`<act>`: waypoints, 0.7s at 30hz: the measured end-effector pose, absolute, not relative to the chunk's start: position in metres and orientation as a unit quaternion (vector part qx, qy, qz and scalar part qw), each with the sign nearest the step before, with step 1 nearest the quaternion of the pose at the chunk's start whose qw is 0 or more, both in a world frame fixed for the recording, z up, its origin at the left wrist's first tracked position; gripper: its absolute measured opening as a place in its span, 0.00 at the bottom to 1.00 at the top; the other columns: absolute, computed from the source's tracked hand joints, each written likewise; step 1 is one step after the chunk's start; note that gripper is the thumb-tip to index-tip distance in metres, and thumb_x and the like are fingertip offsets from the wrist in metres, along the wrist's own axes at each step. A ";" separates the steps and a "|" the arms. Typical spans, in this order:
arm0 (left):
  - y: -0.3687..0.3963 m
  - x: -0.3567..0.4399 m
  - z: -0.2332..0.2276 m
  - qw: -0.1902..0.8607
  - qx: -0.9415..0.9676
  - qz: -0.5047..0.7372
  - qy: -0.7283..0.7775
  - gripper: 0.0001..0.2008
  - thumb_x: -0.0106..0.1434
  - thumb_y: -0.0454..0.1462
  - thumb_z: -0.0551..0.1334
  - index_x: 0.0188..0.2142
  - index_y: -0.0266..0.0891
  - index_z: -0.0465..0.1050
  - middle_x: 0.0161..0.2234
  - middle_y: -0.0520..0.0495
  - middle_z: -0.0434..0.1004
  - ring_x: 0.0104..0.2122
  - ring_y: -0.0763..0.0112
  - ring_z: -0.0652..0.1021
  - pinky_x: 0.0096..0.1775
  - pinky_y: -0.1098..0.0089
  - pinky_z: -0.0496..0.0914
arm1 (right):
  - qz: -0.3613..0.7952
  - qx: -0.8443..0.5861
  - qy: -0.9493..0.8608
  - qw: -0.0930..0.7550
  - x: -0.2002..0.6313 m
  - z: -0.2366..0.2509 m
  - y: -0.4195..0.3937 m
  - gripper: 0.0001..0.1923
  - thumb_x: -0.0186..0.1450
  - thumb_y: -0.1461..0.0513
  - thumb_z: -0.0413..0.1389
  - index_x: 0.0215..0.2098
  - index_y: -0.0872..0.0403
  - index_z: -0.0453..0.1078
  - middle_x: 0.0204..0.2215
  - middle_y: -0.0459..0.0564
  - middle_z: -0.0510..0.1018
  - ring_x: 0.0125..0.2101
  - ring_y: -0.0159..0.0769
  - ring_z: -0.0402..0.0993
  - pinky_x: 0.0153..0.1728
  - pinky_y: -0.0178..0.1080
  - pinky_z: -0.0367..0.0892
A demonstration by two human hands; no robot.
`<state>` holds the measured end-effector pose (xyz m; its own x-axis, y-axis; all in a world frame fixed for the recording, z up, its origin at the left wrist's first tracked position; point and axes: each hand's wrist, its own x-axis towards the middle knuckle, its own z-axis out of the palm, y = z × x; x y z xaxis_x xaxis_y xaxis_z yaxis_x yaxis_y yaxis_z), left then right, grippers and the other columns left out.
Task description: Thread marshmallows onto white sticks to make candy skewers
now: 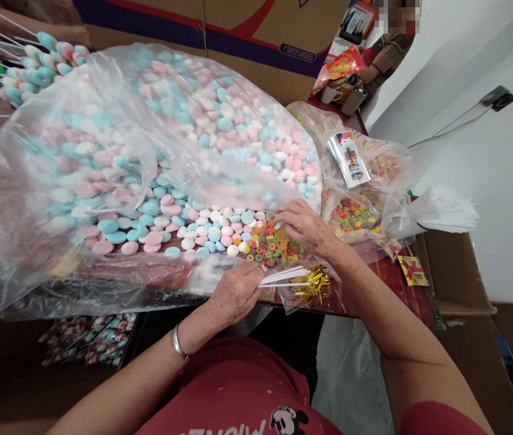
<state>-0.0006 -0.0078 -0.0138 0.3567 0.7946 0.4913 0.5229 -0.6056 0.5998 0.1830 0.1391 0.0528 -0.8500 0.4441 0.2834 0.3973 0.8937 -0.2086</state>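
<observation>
My left hand (pixel 238 293), with a silver bangle on the wrist, is closed around several thin white sticks (pixel 286 277) that point right. My right hand (pixel 304 226) reaches over small ring-shaped candies (pixel 269 244) in orange, green and yellow. Its fingers are bent together at the pile's upper edge; what lies between the fingertips is hidden. Left of the rings spread pink, blue and white oval candies (pixel 150 208), spilling from a big clear plastic bag (pixel 25 199). Just under my right wrist lies a small clear packet with gold foil ties (pixel 317 284).
Candy skewers (pixel 41 72) lie at the far left. A large cardboard box (pixel 256 42) stands behind the bag. To the right are a bag of ring candies (pixel 356 214), silver printed wrappers (pixel 349 160), a bundle of white sticks (pixel 442 211) and an open carton (pixel 451 272).
</observation>
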 end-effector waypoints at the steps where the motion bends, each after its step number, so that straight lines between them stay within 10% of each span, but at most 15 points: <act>1: -0.008 0.000 -0.014 0.170 0.805 0.396 0.409 0.13 0.70 0.33 0.48 0.32 0.38 0.67 0.27 0.46 0.72 0.27 0.68 0.73 0.31 0.69 0.68 | 0.071 -0.202 -0.962 0.169 0.183 0.054 0.136 0.13 0.64 0.71 0.49 0.38 0.53 0.73 0.41 0.52 0.74 0.43 0.42 0.64 0.47 0.45 0.62; 21: -0.007 -0.001 -0.011 0.167 0.812 0.392 0.400 0.10 0.67 0.29 0.50 0.34 0.37 0.69 0.28 0.46 0.72 0.28 0.67 0.73 0.31 0.69 0.67 | -0.075 -0.233 -0.967 -0.073 0.164 0.061 0.109 0.08 0.67 0.69 0.52 0.36 0.56 0.74 0.36 0.55 0.72 0.40 0.43 0.63 0.36 0.40 0.59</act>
<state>-0.0011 -0.0073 -0.0112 0.3736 0.7796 0.5027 0.5182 -0.6249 0.5840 0.1637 0.1092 0.0610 -0.8806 0.4618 -0.1060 0.4401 0.8801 0.1780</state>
